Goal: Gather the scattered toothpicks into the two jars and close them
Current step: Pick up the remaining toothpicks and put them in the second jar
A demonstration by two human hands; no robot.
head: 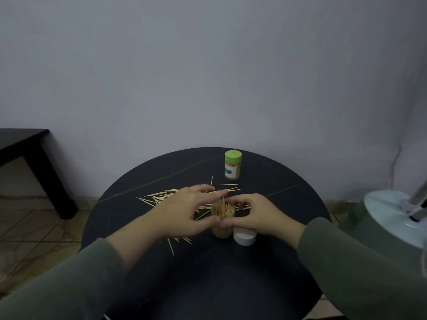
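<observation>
An open clear jar point(222, 229) packed with upright toothpicks stands mid-table, and its white lid point(245, 237) lies just right of it. My left hand point(184, 210) reaches over from the left with fingers stretched out behind the jar's mouth and its thumb against the jar's left side. My right hand point(261, 214) curls round the jar's top from the right, thumb on the near wall. A second jar point(233, 167) with a green lid on stands upright at the back. Loose toothpicks point(159, 197) fan out left of and behind the hands, and a few more toothpicks point(179, 241) lie under my left wrist.
The round black table point(208, 273) stands against a pale wall. A dark low table point(34, 158) stands at the left on the tiled floor. A pale green fan base point(392, 220) overlaps the table's right edge.
</observation>
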